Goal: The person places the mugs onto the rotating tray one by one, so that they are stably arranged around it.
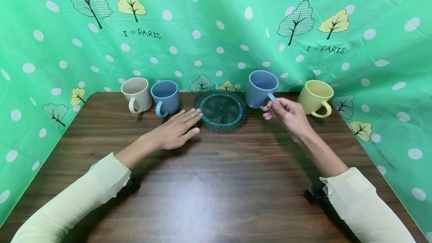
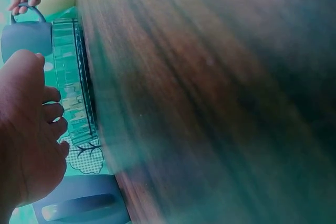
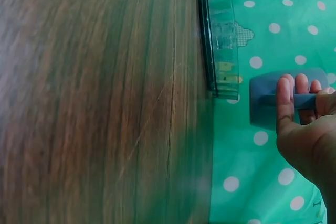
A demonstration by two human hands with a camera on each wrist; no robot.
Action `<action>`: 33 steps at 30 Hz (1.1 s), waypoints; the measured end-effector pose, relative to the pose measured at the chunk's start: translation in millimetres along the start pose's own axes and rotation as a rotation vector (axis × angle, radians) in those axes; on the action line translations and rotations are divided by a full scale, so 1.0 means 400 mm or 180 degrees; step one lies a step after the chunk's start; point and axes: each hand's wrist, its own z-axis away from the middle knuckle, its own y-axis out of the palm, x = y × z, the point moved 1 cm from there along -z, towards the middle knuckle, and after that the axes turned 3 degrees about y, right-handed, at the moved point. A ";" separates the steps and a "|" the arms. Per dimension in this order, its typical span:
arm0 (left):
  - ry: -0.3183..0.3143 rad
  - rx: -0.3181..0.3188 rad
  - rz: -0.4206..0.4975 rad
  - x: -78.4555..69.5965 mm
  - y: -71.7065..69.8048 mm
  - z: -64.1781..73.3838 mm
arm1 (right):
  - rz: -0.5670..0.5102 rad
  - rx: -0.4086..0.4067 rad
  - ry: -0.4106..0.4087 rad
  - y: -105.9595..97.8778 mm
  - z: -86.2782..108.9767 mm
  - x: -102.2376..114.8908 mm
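Note:
My right hand [image 1: 290,117] grips the handle of a blue mug [image 1: 260,93], raised above the table beside the round tray. In the right wrist view a gap separates this mug [image 3: 262,114] from the table, and the fingers wrap its handle. A dark green see-through round tray [image 1: 222,123] with a ribbed wall lies at the back middle. My left hand [image 1: 173,130] reaches toward it, fingers extended, fingertips right at its left rim. Just behind the left hand stands a second blue mug [image 1: 166,96], upright with its handle toward me.
A white mug [image 1: 138,93] stands at the back left next to the second blue mug. At the back right is a yellow mug [image 1: 314,98], its handle pointing front right. A green dotted cloth [image 1: 216,33] hangs behind the brown wooden table [image 1: 216,190].

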 end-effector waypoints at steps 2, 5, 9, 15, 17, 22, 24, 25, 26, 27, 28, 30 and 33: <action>0.0025 -0.0027 -0.0017 0.000 0.000 -0.001 | 0.0025 0.0029 0.0009 0.007 -0.002 0.000; 0.0034 -0.0038 -0.0029 -0.003 -0.003 0.001 | 0.0077 0.0049 0.0029 0.016 -0.006 0.002; 0.0004 -0.0017 -0.0049 -0.001 -0.005 0.001 | 0.0135 0.0068 0.0043 0.023 -0.011 0.008; -0.0002 0.0003 -0.0097 0.001 -0.007 0.001 | 0.0191 0.0100 0.0048 0.033 -0.017 0.011; 0.0005 -0.0002 -0.0091 0.001 -0.007 0.000 | 0.0186 0.0125 0.0067 0.038 -0.019 0.010; 0.0005 -0.0006 -0.0064 0.001 -0.004 0.001 | 0.0190 0.0200 0.0123 0.048 -0.021 0.004; 0.0003 -0.0003 -0.0063 0.002 -0.001 0.001 | 0.0207 0.0223 0.0141 0.051 -0.022 0.000; 0.0002 -0.0003 -0.0061 0.002 -0.001 0.001 | 0.0224 0.0233 0.0151 0.053 -0.022 -0.001; 0.0004 -0.0004 -0.0060 0.003 0.000 0.001 | 0.0248 0.0243 0.0158 0.055 -0.022 -0.002; 0.0005 -0.0005 -0.0056 0.003 0.001 0.001 | 0.0265 0.0253 0.0167 0.056 -0.022 -0.003; 0.0007 -0.0008 -0.0058 0.004 0.001 0.001 | 0.0277 0.0267 0.0180 0.058 -0.023 -0.005; 0.0016 -0.0018 -0.0057 0.004 0.002 0.000 | 0.0319 0.0288 0.0198 0.061 -0.023 -0.007; 0.0018 -0.0022 -0.0062 0.005 0.004 0.000 | 0.0349 0.0327 0.0226 0.067 -0.024 -0.010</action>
